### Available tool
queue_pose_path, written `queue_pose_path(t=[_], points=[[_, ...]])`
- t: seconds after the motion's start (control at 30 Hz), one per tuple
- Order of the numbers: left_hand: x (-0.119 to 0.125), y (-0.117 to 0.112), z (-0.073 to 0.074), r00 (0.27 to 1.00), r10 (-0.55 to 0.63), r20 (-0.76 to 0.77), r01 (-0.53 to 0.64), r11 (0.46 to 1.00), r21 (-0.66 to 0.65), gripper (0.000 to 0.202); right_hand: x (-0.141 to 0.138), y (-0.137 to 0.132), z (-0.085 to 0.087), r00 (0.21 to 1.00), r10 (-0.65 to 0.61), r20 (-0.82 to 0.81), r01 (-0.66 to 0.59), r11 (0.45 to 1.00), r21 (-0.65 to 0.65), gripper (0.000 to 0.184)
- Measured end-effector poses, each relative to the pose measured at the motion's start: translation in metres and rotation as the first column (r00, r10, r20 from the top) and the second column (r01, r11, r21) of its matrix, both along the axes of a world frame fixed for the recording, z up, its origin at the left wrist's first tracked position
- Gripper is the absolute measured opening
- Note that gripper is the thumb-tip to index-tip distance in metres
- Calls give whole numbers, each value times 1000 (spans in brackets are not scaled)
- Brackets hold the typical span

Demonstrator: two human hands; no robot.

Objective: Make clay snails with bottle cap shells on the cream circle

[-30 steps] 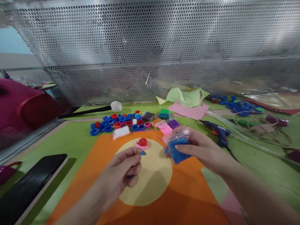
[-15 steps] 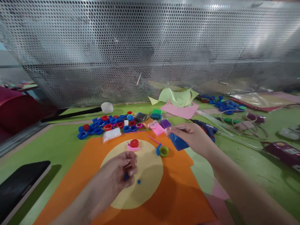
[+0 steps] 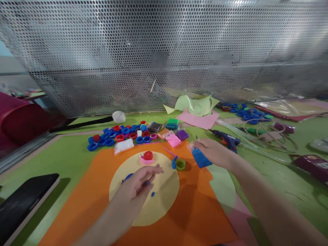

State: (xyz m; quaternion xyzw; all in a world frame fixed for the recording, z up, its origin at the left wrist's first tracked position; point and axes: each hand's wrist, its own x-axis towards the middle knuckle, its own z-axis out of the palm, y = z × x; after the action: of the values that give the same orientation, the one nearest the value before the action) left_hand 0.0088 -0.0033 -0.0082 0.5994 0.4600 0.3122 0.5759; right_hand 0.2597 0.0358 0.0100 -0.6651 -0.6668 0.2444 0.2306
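one tall mesh wall [image 3: 102,51] stands behind your green table [image 3: 276,177]. on it, an orange sheet [image 3: 194,212] carries a pale yellow circle [image 3: 164,205]; things look partway through, some pieces assembled, others loose. your left hand [image 3: 137,184] hangs over the circle, fingers loosely apart; your right hand [image 3: 215,153], beyond the circle's right side, has its thumb and fingers clamped on a clear bag [image 3: 201,159] containing blue clay. near the sheet's far edge, clear packets hold white [image 3: 124,145], pink [image 3: 173,140] and purple [image 3: 182,134]. on the circle, a red-and-pink figure [image 3: 148,156] looks complete; a blue piece [image 3: 128,176], half hidden behind your left hand, cannot be judged. at the circle's right edge, a green cap [image 3: 181,168] and curved blue strip [image 3: 174,163] sit together, perhaps unjoined. smallest, a blue crumb [image 3: 153,194] lies loose, seemingly unused.
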Motion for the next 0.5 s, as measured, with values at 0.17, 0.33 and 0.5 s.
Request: queue_pose_path(t=[0.17,0.33,0.5], points=[[3,-7,-10,989,-43,-144,53,997,64,30,3,1,4,994,33,104,-23,995,-98,33],[-9,-3,-20,942,-65,-330,171,937,304,37,6,7,1,966,-18,257,55,989,-139,26],[-14,2,-8,864,7,-504,260,851,457,36,10,14,-8,924,-110,366,164,979,-121,23]])
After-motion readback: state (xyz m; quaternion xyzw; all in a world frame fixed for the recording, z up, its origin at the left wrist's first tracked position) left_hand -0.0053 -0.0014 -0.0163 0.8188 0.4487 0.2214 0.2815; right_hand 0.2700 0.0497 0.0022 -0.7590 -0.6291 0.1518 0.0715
